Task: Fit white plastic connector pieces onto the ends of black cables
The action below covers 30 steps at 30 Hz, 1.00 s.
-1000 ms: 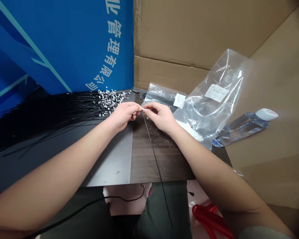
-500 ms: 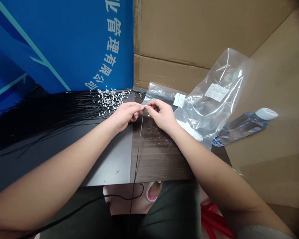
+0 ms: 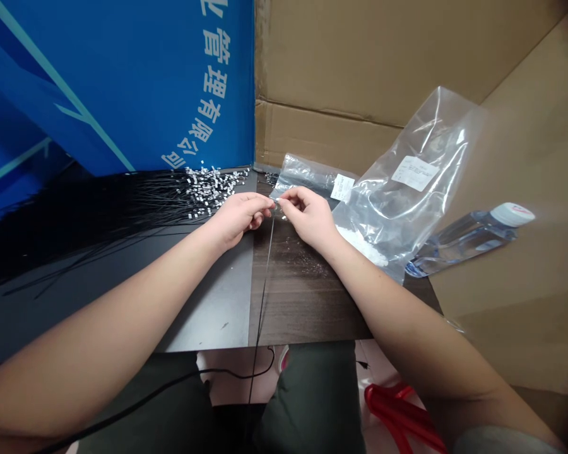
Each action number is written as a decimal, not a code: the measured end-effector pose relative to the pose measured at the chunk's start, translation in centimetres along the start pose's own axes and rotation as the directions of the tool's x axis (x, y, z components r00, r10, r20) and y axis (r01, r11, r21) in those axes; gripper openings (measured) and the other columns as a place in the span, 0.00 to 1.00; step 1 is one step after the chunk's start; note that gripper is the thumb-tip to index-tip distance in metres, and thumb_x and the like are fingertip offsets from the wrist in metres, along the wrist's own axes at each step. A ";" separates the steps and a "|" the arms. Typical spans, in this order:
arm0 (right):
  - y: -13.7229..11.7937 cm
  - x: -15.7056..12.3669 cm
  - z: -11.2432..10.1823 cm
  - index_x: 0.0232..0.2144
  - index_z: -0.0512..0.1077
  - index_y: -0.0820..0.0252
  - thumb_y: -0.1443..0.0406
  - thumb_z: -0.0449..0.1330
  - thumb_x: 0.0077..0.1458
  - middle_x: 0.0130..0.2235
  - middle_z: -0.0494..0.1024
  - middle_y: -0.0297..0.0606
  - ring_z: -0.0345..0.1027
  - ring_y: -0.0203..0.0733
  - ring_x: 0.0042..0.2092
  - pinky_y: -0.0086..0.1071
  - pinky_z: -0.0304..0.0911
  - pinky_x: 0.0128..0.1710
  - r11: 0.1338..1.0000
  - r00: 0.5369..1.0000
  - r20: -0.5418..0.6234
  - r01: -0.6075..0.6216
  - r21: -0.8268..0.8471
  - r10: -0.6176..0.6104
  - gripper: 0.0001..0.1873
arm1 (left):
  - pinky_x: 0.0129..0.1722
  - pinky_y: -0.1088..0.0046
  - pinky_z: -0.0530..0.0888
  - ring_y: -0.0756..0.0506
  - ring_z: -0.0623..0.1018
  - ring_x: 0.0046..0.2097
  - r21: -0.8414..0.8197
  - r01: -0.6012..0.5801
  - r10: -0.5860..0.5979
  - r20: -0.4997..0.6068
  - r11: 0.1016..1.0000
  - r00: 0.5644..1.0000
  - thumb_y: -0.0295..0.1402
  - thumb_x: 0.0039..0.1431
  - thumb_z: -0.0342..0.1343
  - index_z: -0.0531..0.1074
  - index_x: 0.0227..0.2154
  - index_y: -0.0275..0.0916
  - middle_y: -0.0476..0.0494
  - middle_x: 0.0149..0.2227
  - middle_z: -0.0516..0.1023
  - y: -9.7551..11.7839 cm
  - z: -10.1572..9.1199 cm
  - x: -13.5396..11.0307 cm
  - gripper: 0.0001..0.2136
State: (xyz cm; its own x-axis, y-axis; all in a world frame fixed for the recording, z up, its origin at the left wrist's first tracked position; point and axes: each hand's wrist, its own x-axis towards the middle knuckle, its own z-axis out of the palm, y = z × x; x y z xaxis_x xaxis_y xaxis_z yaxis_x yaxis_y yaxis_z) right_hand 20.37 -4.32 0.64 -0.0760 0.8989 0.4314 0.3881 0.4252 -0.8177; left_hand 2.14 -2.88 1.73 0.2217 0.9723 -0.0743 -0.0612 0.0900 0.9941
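My left hand (image 3: 241,217) and my right hand (image 3: 308,217) meet fingertip to fingertip over the table. From the meeting point a thin black wire (image 3: 264,290) runs down past the table's front edge. The left thumb and forefinger pinch its upper end. A tiny whitish piece, apparently a connector, sits in the right hand's pinch, mostly covered by the fingertips. Left of my hands lies a large bundle of black wires (image 3: 99,208), many ending in small white connectors (image 3: 211,188).
A clear plastic bag (image 3: 407,202) with white pieces (image 3: 362,244) lies at the right. Behind my right hand is a smaller labelled bag (image 3: 307,170). A water bottle (image 3: 468,239) lies tilted by the cardboard wall (image 3: 331,63). A blue printed panel (image 3: 123,82) stands behind the wires.
My hands keep nearly the same pinching pose, and the whitish piece shows less between the fingertips. My right leg has shifted left below the table, uncovering more of a red object.
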 end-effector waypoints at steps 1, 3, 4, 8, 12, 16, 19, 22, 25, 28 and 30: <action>0.0 0.0 0.0 0.34 0.76 0.56 0.62 0.62 0.62 0.33 0.78 0.33 0.67 0.39 0.34 0.35 0.64 0.40 1.000 1.000 0.000 0.001 -0.003 -0.001 0.05 | 0.22 0.76 0.57 0.54 0.66 0.22 0.006 -0.004 0.004 0.000 1.000 1.000 0.33 0.49 0.68 0.78 0.25 0.36 0.48 0.24 0.71 0.0 0.0 0.0 0.07; 0.0 0.0 0.0 0.34 0.76 0.55 0.62 0.62 0.62 0.33 0.78 0.33 0.67 0.39 0.34 0.35 0.63 0.40 1.000 1.000 0.001 0.000 -0.009 0.000 0.05 | 0.22 0.76 0.57 0.54 0.66 0.23 0.019 -0.019 0.019 0.004 1.000 1.000 0.33 0.49 0.67 0.78 0.25 0.36 0.47 0.24 0.72 0.1 0.0 -0.2 0.06; 0.0 -0.1 0.0 0.35 0.76 0.55 0.62 0.62 0.62 0.33 0.78 0.33 0.67 0.39 0.34 0.35 0.63 0.40 1.000 1.000 0.002 0.000 -0.013 0.000 0.05 | 0.22 0.75 0.57 0.53 0.66 0.23 0.027 -0.028 0.028 0.006 0.999 1.000 0.33 0.49 0.67 0.79 0.25 0.36 0.47 0.24 0.73 0.1 0.1 -0.2 0.06; 0.0 -0.1 0.0 0.35 0.76 0.56 0.62 0.62 0.62 0.33 0.78 0.33 0.66 0.39 0.34 0.35 0.63 0.40 1.000 1.000 0.001 0.005 -0.013 -0.005 0.05 | 0.22 0.74 0.57 0.53 0.66 0.23 0.052 -0.049 0.049 0.008 0.997 0.999 0.34 0.48 0.67 0.79 0.25 0.37 0.46 0.24 0.73 0.0 0.1 -0.3 0.06; -0.1 -0.1 0.0 0.35 0.76 0.56 0.63 0.62 0.62 0.33 0.78 0.33 0.67 0.38 0.34 0.35 0.63 0.40 1.000 1.000 0.000 0.010 -0.012 -0.010 0.05 | 0.23 0.74 0.58 0.53 0.67 0.24 0.084 -0.070 0.069 0.020 0.994 0.997 0.35 0.48 0.66 0.79 0.25 0.37 0.46 0.25 0.74 -0.1 0.0 -0.2 0.06; -0.2 -0.1 0.1 0.35 0.77 0.57 0.64 0.62 0.62 0.33 0.78 0.33 0.67 0.38 0.33 0.35 0.63 0.39 0.999 1.000 0.007 0.012 -0.032 -0.012 0.04 | 0.24 0.74 0.59 0.53 0.67 0.24 0.109 -0.074 0.071 0.037 0.991 0.997 0.34 0.48 0.65 0.78 0.26 0.37 0.48 0.25 0.74 -0.1 0.0 -0.2 0.05; -0.2 -0.1 0.1 0.35 0.77 0.58 0.65 0.63 0.62 0.32 0.79 0.33 0.68 0.37 0.32 0.35 0.63 0.38 0.999 1.000 0.009 0.021 -0.033 -0.021 0.04 | 0.26 0.73 0.60 0.53 0.67 0.25 0.126 -0.103 0.098 0.039 0.987 0.994 0.33 0.48 0.64 0.78 0.25 0.38 0.49 0.25 0.74 -0.2 0.0 -0.1 0.04; -0.3 -0.1 0.2 0.35 0.76 0.58 0.66 0.62 0.62 0.32 0.79 0.33 0.69 0.37 0.32 0.35 0.63 0.38 0.999 1.000 0.016 0.020 -0.027 -0.020 0.03 | 0.27 0.72 0.62 0.52 0.67 0.26 0.193 -0.166 0.160 0.045 0.967 0.986 0.34 0.49 0.63 0.77 0.24 0.38 0.49 0.26 0.74 -0.4 -0.1 0.0 0.05; -0.3 0.0 0.2 0.35 0.76 0.57 0.66 0.62 0.62 0.32 0.79 0.33 0.69 0.37 0.33 0.35 0.63 0.38 0.999 1.000 0.026 0.012 -0.030 -0.011 0.03 | 0.28 0.72 0.63 0.52 0.67 0.26 0.254 -0.208 0.199 0.062 0.945 0.978 0.35 0.51 0.62 0.77 0.24 0.38 0.49 0.26 0.75 -0.5 -0.1 0.1 0.06; -0.2 0.0 0.2 0.35 0.75 0.57 0.65 0.62 0.62 0.32 0.79 0.33 0.69 0.38 0.33 0.35 0.63 0.39 0.999 0.999 0.034 0.018 -0.030 -0.017 0.03 | 0.29 0.72 0.64 0.51 0.67 0.26 0.301 -0.226 0.215 0.068 0.927 0.974 0.34 0.52 0.60 0.77 0.24 0.38 0.50 0.26 0.75 -0.5 -0.2 0.1 0.06; -0.2 0.0 0.1 0.35 0.76 0.57 0.65 0.62 0.62 0.32 0.79 0.33 0.69 0.38 0.33 0.35 0.63 0.39 0.999 0.999 0.038 0.023 -0.025 -0.022 0.03 | 0.29 0.71 0.65 0.51 0.68 0.26 0.333 -0.229 0.219 0.068 0.914 0.973 0.34 0.52 0.60 0.77 0.25 0.37 0.49 0.26 0.75 -0.6 -0.3 0.2 0.06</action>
State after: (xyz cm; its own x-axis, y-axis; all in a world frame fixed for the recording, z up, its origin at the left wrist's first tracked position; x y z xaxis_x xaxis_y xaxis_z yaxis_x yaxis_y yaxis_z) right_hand 20.18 -4.41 0.70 -0.1195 0.8926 0.4347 0.4095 0.4432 -0.7974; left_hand 1.90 -2.71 1.13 0.2682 0.9514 0.1512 0.2176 -0.2127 0.9526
